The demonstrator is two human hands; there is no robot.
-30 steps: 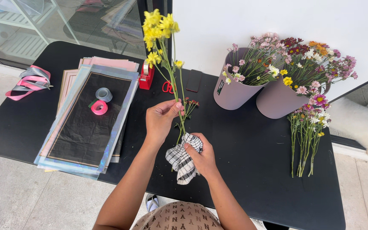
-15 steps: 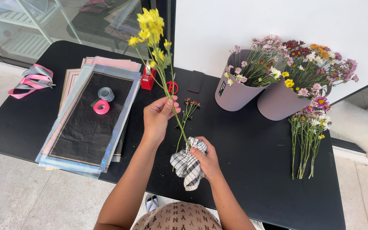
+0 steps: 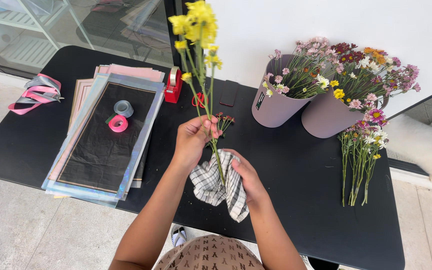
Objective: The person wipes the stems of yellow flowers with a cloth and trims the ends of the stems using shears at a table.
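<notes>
While the left hand [image 3: 192, 141] pinches the yellow flower stems [image 3: 207, 97] about midway up, fingers closed around them, the right hand [image 3: 243, 176] grips the lower stem ends through a black-and-white checked cloth [image 3: 212, 186], fingers curled shut on cloth and stems together. Stems stand near upright, above the black worktop [image 3: 296, 170], yellow heads at the top of frame. Cloth hangs loose below the right hand, over the front part of the worktop.

A small sprig with dark red buds [image 3: 224, 120] lies on the worktop just behind the left hand. Further back: red tape dispenser [image 3: 174, 85], red scissors handles [image 3: 199, 100] partly hidden by the stems, dark phone [image 3: 229, 93] lying flat.

Left side of the worktop: stack of wrapping sheets [image 3: 101, 145], black sheet on top, iridescent and pink ones under it. A pink ribbon roll [image 3: 118, 123] and a grey-blue ribbon roll [image 3: 123, 107] sit on the black sheet, touching each other. Loose pink-and-grey ribbon [image 3: 37, 92] lies at the far left edge.

Right side: two mauve buckets [image 3: 321, 117] side by side, touching, full of mixed small flowers. A bunch of cut mixed flowers [image 3: 360, 160] lies flat in front of the right-hand bucket, heads toward it.
</notes>
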